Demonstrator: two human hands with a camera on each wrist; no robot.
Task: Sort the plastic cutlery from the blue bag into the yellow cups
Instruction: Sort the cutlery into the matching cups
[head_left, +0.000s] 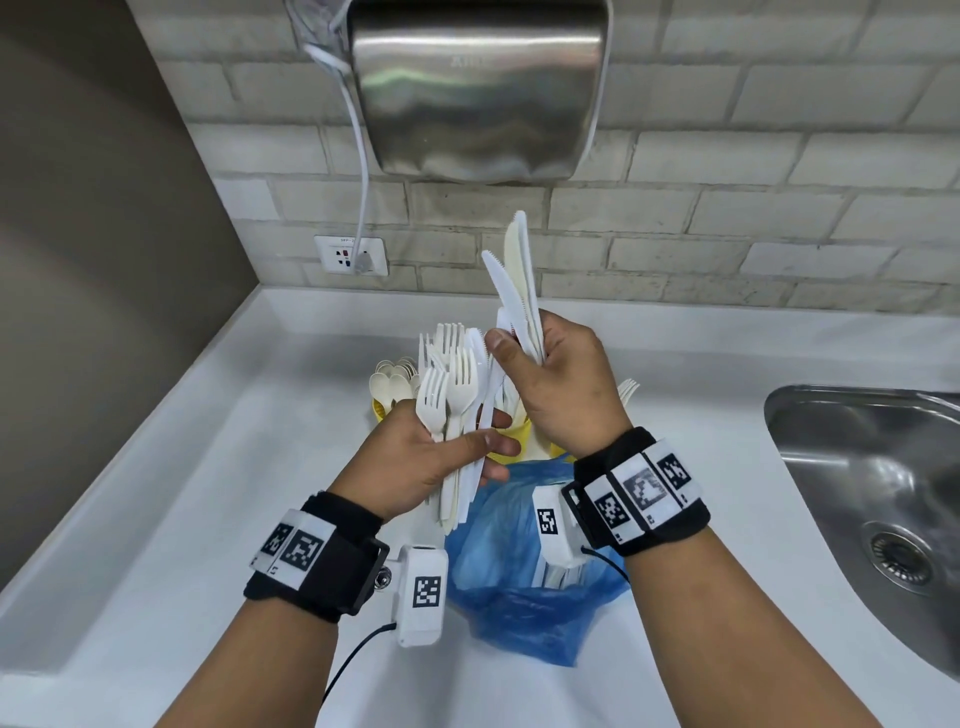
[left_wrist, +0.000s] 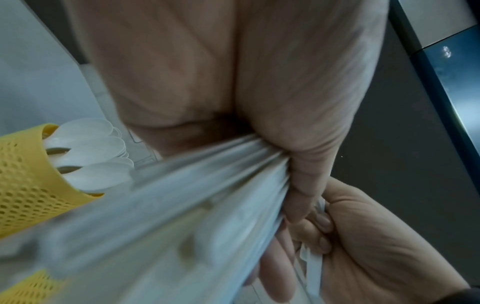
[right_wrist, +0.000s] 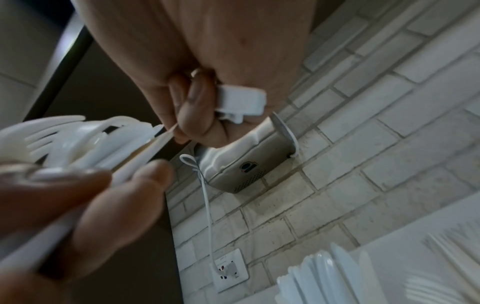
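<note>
Her left hand (head_left: 415, 467) is wrapped around a thick bundle of white plastic forks and knives (head_left: 454, 395); the right hand (head_left: 556, 384) grips several white plastic knives (head_left: 514, 275) upright, above the crumpled blue plastic bag (head_left: 519, 571) and yellow perforated cups (left_wrist: 23, 164).

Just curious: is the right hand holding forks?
No, the right hand grips knives; the forks are in the left hand.

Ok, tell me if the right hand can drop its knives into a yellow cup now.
Probably yes: the right hand holds the knives just above the yellow cups; only the left hand's fork bundle crowds the way.
</note>
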